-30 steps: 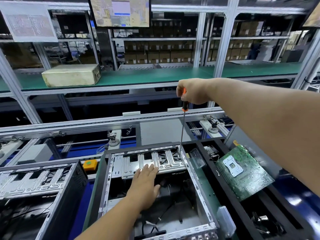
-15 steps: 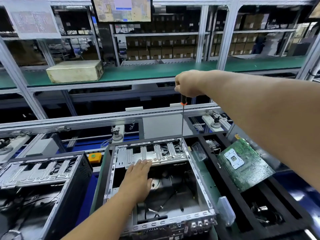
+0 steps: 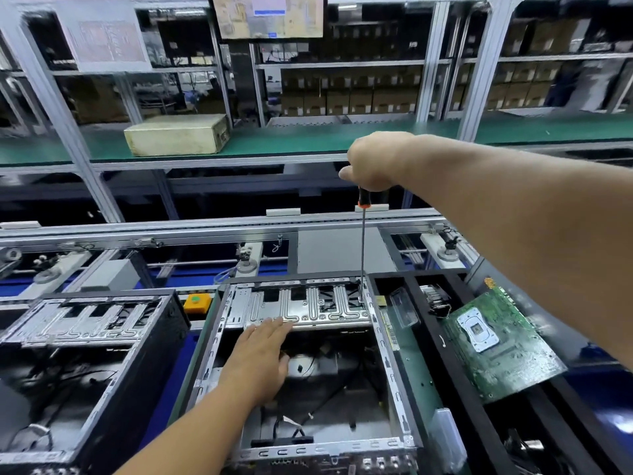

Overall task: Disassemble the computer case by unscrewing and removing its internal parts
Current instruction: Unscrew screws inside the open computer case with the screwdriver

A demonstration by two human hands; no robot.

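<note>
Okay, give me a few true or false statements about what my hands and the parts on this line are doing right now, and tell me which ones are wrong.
1. The right hand grips the screwdriver by its handle. True.
2. The screwdriver lies flat across the open case. False: it stands nearly upright, its tip at the far right corner of the metal drive bracket.
3. The left hand rests open, fingertips on the bracket's near edge. True.
4. The green motherboard is still mounted inside the case. False: it lies tilted in the black tray to the right.
5. A second case stands to the left. True.
</note>
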